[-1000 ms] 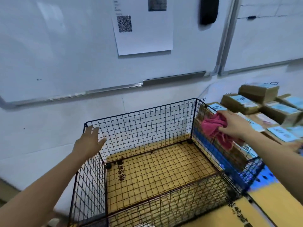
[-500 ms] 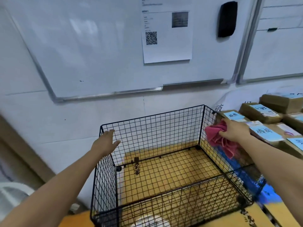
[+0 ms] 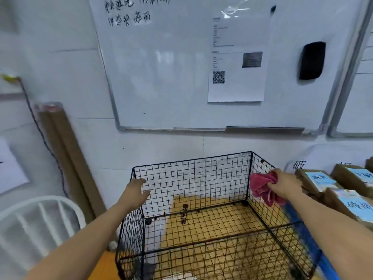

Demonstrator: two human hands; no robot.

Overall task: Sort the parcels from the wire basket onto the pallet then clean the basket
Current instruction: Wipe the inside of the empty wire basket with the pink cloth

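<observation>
Basket (image 3: 201, 209) first: a black wire basket made of thin grid panels clipped at the corners, open on top, nothing inside, so you see straight through the mesh floor to the yellowish surface (image 3: 212, 223) under it. It sits between the two hands, pushed close to the white wall under a whiteboard (image 3: 171, 67). Parcels (image 3: 331, 190) next: brown cardboard boxes with pale blue labels, packed together just right of the right hand, outside the basket's right wall. Left hand (image 3: 135, 191) rests on the top rim at the far left corner, fingers (image 3: 141, 181) loosely spread over the wire, not really clamped on it. Right hand (image 3: 286, 183) is at the right wall's top edge, fingers bunched around a pink-red cloth (image 3: 262, 188) that hangs crumpled against the mesh.
</observation>
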